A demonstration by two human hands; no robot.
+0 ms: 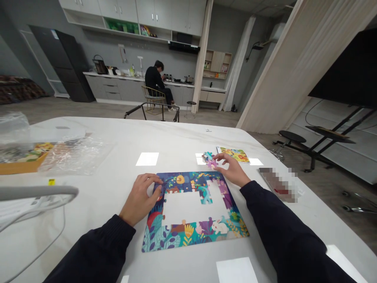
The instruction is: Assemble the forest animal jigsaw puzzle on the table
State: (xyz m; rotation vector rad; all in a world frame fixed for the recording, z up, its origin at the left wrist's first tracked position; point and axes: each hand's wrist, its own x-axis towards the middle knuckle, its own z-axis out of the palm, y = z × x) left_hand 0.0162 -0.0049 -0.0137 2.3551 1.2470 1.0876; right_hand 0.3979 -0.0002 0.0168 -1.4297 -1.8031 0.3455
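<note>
A colourful jigsaw puzzle lies on the white table, its border joined and much of its middle showing bare white. My left hand rests at the puzzle's upper left edge, fingers apart and bent, with nothing held. Just beyond the upper right corner, my right hand pinches a purple puzzle piece between thumb and fingers. Beside that piece, a few loose teal pieces lie on the table. A teal and blue section juts down from the puzzle's top into the bare middle.
A small picture card and a partly blurred flat object lie to the right. At left are an orange box, crinkled clear plastic and a grey curved bar with a cable. A person sits by the far kitchen counter.
</note>
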